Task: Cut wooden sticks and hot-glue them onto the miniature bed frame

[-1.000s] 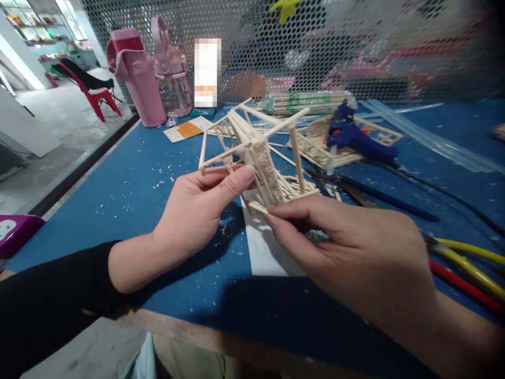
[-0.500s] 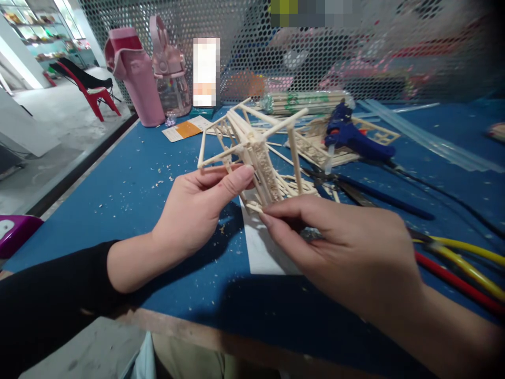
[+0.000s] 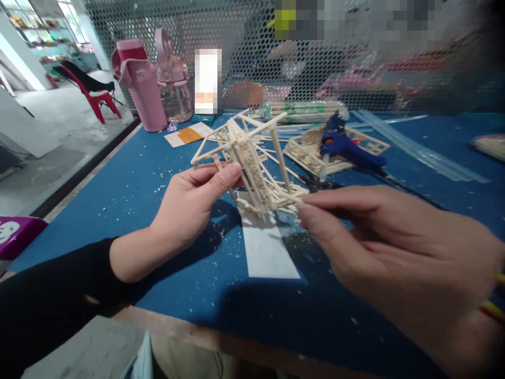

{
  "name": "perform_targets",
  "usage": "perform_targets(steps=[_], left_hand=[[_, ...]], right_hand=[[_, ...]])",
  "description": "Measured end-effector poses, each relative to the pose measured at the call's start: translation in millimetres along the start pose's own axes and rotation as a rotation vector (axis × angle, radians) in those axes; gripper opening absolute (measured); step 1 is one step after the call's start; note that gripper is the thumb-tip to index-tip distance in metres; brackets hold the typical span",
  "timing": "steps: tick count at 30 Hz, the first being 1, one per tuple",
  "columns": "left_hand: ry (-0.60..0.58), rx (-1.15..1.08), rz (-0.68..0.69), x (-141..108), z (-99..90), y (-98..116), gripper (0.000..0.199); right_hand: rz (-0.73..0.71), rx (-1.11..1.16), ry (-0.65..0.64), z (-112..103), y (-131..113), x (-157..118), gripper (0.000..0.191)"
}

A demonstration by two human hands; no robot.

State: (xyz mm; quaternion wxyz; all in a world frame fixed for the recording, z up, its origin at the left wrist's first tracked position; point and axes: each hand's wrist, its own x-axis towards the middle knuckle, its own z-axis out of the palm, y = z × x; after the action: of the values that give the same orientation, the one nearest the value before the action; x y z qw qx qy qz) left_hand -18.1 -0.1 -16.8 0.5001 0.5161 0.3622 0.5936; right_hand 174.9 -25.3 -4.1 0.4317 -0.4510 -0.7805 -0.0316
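A light wooden stick frame point(image 3: 252, 173), with a thick central column and thin struts, is held tilted above the table. My left hand point(image 3: 197, 197) grips it, thumb against the side of the column and fingers behind it. My right hand point(image 3: 394, 252) is closed in a pinch at the frame's lower right corner, where stick ends meet the fingertips. Whatever lies inside that pinch is too small to make out. Under the frame lies a white paper strip point(image 3: 270, 258). Loose sticks point(image 3: 272, 152) lie behind the frame, partly hidden by it.
A blue glue gun point(image 3: 347, 147) rests on a flat stick panel point(image 3: 374, 139). Dark-jawed pliers point(image 3: 315, 182) lie beside it. Clear glue sticks point(image 3: 414, 145) and bagged sticks point(image 3: 311, 111) sit at the back. A pink flask point(image 3: 145, 95) and a clear bottle point(image 3: 175, 95) stand left, before perforated metal.
My right hand has moved right, from the base of the column to the frame's outer corner. The frame has shifted slightly left in my left hand. The view has tilted a little.
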Motion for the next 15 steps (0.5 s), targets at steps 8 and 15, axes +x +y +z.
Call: perform_targets(steps=[8,15], left_hand=[[0.077,-0.036,0.062,21.2,-25.5,11.5,0.018],[0.153,0.116,0.167,32.7,-48.7,9.9,0.019]], right_hand=[[0.139,-0.045,-0.211,-8.2,41.5,23.2,0.01],[0.065,0.0,-0.48,-7.0,41.6,24.2,0.02]])
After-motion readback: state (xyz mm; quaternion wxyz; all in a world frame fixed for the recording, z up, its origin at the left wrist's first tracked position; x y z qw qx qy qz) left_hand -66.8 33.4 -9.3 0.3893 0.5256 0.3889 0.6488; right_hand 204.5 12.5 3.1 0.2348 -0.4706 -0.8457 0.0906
